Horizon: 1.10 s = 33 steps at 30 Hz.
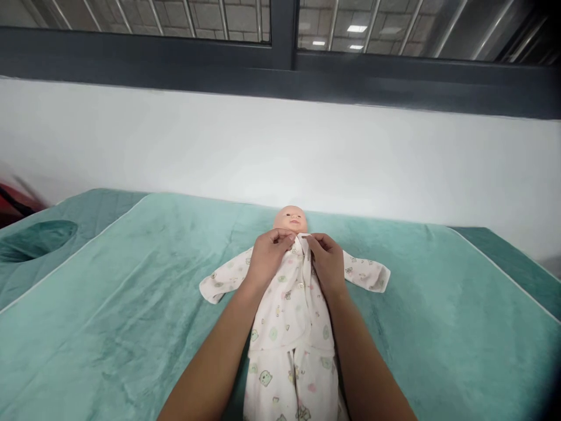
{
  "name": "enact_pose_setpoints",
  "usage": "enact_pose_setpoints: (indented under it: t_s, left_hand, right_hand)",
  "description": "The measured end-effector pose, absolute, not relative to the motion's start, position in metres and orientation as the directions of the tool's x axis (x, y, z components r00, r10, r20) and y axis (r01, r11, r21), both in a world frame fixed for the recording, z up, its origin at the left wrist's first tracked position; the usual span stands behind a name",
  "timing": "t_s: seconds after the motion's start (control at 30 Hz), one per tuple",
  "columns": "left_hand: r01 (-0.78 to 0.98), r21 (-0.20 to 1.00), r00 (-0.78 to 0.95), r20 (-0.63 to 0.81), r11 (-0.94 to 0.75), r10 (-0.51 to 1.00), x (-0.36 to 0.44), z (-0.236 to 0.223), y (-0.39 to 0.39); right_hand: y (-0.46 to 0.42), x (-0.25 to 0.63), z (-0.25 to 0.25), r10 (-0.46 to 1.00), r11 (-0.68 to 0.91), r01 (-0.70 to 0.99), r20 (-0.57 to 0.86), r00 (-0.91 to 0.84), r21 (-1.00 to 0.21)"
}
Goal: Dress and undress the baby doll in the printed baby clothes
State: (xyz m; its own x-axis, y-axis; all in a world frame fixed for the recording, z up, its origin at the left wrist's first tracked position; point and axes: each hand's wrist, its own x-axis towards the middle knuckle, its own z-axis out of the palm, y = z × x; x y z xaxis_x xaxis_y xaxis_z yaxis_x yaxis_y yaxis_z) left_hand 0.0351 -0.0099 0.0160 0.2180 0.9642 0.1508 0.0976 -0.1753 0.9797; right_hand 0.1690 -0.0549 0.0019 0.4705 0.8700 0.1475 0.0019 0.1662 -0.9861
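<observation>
A baby doll (pixel 291 218) lies on its back, its bald head toward the wall. It wears a white baby shirt (pixel 284 298) printed with small coloured figures, and matching trousers (pixel 274 386). The shirt's sleeves spread out to both sides. At the neckline, my left hand (pixel 272 251) pinches the collar on the left of the front opening. Just across from it, my right hand (pixel 326 260) pinches the collar's other edge with thumb and fingertips. Lower down, the two front panels overlap loosely. My fingers partly hide the collar.
Under the doll is a green plush cover (pixel 131 304) on a flat bed. A darker padded piece with a round hole (pixel 35 240) is at the left. Behind runs a white wall (pixel 219 146) below a dark window frame (pixel 175 67). Something red (pixel 15 204) shows at the far left.
</observation>
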Motion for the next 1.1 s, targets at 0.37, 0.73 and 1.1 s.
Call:
enact_pose_setpoints:
  t_s: [0.37, 0.73, 1.1]
  left_hand:
    - [-0.12, 0.993, 0.293, 0.022, 0.013, 0.956, 0.0358, 0.0134, -0.0087]
    - [-0.144, 0.99, 0.375, 0.046, 0.009, 0.926, 0.0298, 0.0099, -0.0056]
    - [-0.2, 0.978, 0.378, 0.028, 0.051, 0.925, 0.0271, 0.0111, -0.0037]
  right_hand:
    - [-0.0546, 0.1664, -0.0005, 0.892, 0.205, 0.041, 0.204, 0.403, -0.978]
    - [-0.0549, 0.1754, -0.0025, 0.928, 0.203, 0.042, 0.206, 0.309, -0.978]
    - [-0.063, 0.1709, -0.0023, 0.843, 0.396, 0.511, 0.523, 0.127, -0.763]
